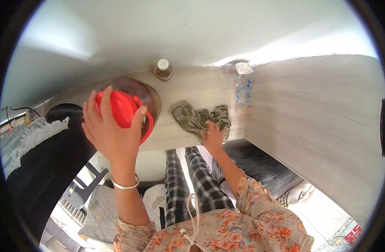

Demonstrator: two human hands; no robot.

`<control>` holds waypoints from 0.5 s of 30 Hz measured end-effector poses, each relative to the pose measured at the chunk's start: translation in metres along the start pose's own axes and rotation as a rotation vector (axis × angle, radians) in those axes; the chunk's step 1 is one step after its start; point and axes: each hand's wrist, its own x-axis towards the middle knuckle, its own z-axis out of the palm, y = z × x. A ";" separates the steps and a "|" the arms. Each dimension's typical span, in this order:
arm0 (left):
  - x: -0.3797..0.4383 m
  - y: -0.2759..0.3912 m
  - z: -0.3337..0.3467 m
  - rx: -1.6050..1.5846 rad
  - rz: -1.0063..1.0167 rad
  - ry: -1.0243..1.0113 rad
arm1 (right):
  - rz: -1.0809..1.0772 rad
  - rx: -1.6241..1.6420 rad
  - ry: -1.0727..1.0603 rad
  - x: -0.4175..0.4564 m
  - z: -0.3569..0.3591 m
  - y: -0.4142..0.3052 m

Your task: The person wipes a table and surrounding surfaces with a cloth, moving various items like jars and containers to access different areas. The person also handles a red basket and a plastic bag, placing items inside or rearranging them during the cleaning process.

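My left hand is spread over the red plastic lid of a large, dark, rounded jar, thumb on one side and fingers on the other. The jar stands on a pale, wood-grained counter, and a red handle or ring curves beside my thumb. My right hand grips the near edge of a crumpled green patterned cloth, which lies on the counter to the right of the jar. Part of the lid is hidden under my left hand.
A small bottle with a white cap stands by the back wall. Several clear drinking glasses line the right panel, with a white item behind them. At left is a black surface with white lace.
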 end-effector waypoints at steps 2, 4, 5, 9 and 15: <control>-0.001 0.002 0.002 0.038 0.017 0.048 | 0.061 -0.096 -0.021 0.009 -0.001 -0.016; -0.003 0.004 0.003 0.039 0.030 0.060 | 0.162 -0.236 -0.171 0.019 0.003 -0.022; -0.003 0.006 0.003 0.017 0.034 0.054 | 0.138 -0.263 -0.204 0.020 -0.001 -0.020; 0.003 0.005 0.005 -0.066 0.070 0.070 | 0.012 -0.221 -0.221 0.006 -0.024 -0.015; -0.002 -0.010 -0.001 -0.017 0.040 0.055 | 0.199 1.162 -0.267 -0.022 -0.149 -0.054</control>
